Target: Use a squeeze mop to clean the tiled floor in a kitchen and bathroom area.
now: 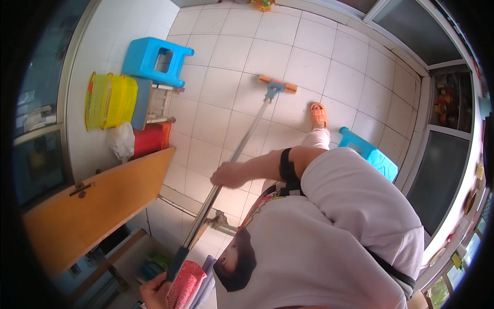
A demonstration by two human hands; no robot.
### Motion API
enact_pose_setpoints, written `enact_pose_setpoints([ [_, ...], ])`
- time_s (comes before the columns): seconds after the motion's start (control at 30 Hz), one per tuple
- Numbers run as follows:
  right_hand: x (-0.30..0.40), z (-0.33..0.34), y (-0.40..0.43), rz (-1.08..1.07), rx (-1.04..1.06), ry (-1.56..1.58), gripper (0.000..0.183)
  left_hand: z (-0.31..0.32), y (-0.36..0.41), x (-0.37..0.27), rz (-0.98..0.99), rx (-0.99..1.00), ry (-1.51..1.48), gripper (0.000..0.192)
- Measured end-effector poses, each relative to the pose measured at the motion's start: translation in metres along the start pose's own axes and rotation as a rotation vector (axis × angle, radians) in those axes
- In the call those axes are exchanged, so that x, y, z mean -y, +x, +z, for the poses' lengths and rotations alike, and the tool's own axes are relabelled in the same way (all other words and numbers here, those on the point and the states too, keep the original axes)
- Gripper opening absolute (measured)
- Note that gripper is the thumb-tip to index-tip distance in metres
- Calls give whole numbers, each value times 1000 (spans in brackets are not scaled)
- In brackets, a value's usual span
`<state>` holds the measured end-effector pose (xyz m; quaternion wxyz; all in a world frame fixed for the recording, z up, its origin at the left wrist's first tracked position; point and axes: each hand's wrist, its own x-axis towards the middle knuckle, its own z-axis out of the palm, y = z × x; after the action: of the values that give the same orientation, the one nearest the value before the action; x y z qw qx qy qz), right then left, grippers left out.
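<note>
A sponge mop with a metal pole (247,139) slants across the view from lower left to upper middle. Its blue-grey head (274,88) carries an orange sponge (290,88) that rests on the tiled floor (231,92). My right hand (230,174) is wrapped around the middle of the pole, with a black strap (286,165) on that arm. Down at the lower left, my left hand (157,290) holds the dark grip (178,262) at the pole's upper end. Red patterned cloth (186,280) hangs beside that hand.
One blue plastic stool (141,58) lies tipped by the left wall; another stool (380,162) is at my right. Yellow baskets (119,100), a white plastic bag (122,141) and a red container (152,139) line the left side. A wooden door (104,204) stands open.
</note>
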<state>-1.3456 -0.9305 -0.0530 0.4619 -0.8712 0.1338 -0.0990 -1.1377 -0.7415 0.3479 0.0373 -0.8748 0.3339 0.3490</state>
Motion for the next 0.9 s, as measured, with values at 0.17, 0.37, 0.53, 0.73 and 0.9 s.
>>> enact_pose_setpoints([
  [0.17,-98,-100,-78,151,-218,-94,5,78,42,-168,53,-112,-114,30],
  [0.37,-193,-227,-182,279,-378,-115,8,142,84,-308,320,13,-120,25],
  [0.53,-247,-285,-218,571,-196,-232,9,182,86,-391,491,-16,35,31],
  [0.73,-238,-305,-180,357,-193,-198,5,164,76,-396,410,-151,-117,25],
  [0.9,-255,-373,-144,305,-261,-135,9,134,92,-444,567,-362,86,15],
])
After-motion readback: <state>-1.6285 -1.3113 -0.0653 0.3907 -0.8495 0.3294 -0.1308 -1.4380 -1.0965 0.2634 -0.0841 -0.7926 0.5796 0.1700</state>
